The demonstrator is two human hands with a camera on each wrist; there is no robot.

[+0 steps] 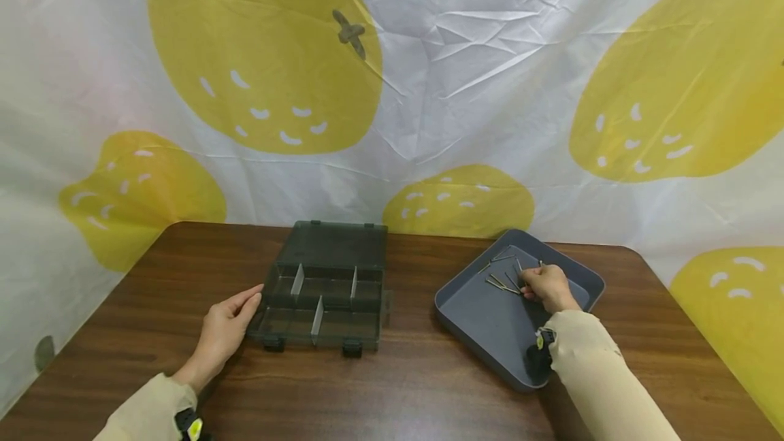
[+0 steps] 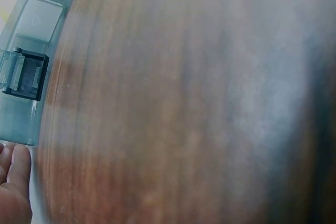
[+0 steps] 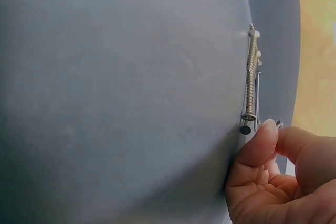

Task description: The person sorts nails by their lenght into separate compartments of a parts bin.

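A dark, see-through compartment box (image 1: pixel 349 324) lies with its lid (image 1: pixel 339 245) raised back. My left hand (image 1: pixel 222 329) touches the box's left side with nearly straight fingers. In the left wrist view, fingertips (image 2: pixel 20 162) meet the box's corner, near a black latch (image 2: pixel 29 74). Over the grey tray (image 1: pixel 484 339), my right hand (image 1: pixel 548 286) pinches a screw between thumb and forefinger; only its head (image 3: pixel 280 124) shows. Beside that hand lie several long metal fasteners, among them a gold threaded screw (image 3: pixel 251 77) and thin dark ones (image 1: pixel 503 257).
White dividers (image 1: pixel 317 315) split the box into compartments. Brown wood table (image 1: pixel 404 386) lies between box and tray. Behind the table hangs a white cloth (image 1: pixel 422 87) with yellow fruit prints.
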